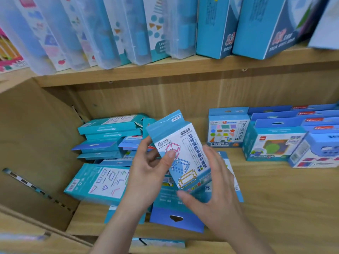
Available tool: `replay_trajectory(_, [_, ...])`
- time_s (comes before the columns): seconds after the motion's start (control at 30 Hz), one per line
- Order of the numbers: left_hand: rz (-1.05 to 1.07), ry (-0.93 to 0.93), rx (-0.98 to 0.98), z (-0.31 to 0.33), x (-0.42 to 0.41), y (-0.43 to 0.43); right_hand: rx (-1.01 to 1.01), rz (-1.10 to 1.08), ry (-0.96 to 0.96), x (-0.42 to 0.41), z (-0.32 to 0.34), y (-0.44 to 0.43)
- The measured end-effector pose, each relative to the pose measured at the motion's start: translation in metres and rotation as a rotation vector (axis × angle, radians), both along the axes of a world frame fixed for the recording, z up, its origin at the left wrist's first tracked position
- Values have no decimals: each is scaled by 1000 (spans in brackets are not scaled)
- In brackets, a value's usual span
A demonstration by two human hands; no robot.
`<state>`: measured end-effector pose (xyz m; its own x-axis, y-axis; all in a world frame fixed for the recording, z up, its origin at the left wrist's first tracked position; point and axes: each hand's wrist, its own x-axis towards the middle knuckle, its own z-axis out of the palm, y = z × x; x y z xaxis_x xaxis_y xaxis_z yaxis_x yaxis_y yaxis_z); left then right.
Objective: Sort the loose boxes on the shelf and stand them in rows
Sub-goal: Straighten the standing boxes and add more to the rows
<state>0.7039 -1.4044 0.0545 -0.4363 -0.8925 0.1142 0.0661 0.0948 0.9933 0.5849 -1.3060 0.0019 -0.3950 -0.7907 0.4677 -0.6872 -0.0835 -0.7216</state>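
Observation:
My left hand (146, 173) holds a light-blue box (180, 151) printed with pink, blue and yellow frame shapes, thumb on its front and fingers behind it. The box is lifted and tilted above a loose heap of teal and blue boxes (108, 142) lying flat on the wooden shelf (275, 189). My right hand (214, 182) is against the box's lower right edge, thumb under its bottom corner and fingers along its side. A teal box with line shapes (99, 182) lies flat at the front left. At the right, several boxes (273, 142) stand upright in rows.
Above, a shelf board (165, 68) carries upright clear cases and blue boxes. The shelf's wooden side wall (36, 143) closes in the left. A blue box with a hang hole (176, 217) lies flat at the front edge. Bare wood shows between the heap and the standing rows.

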Motion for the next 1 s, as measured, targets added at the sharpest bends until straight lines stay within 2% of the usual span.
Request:
replay_trajectory(0.2, [-185,-28,22,4,0,2,97,265,-731,-24,27,-6])
replay_trajectory(0.27, [-243,-12,90,9,-4,4,156,293,-862,-35,30,-3])
replay_trajectory(0.33, [-155,-19,26,13,-6,0,145,253,-942,-44,31,2])
replay_trajectory(0.4, [36,-182,-336,13,0,-19,98,137,-974,-53,26,6])
replay_trajectory(0.43, [104,-362,-603,13,4,-31,78,74,-978,-57,23,8])
replay_trajectory(0.5, [76,-770,-1042,8,7,-54,49,-8,-980,-66,16,8])
replay_trajectory(0.57, [32,-1011,-1201,2,5,-63,32,-47,-1001,-69,11,8])
replay_trajectory(0.6, [22,-1036,-1211,3,3,-65,20,-57,-1012,-69,9,8])
replay_trajectory(0.7, [-5,-960,-1216,11,0,-73,-10,-89,-999,-67,5,8])
replay_trajectory(0.8, [-63,-858,-1257,21,-4,-83,-74,-136,-907,-66,3,8])
replay_trajectory(0.93, [3,-507,-1015,51,-18,-75,-136,-166,-670,-66,8,12])
replay_trajectory(1.0, [106,-416,-939,64,-25,-74,-147,-144,-629,-67,11,15])
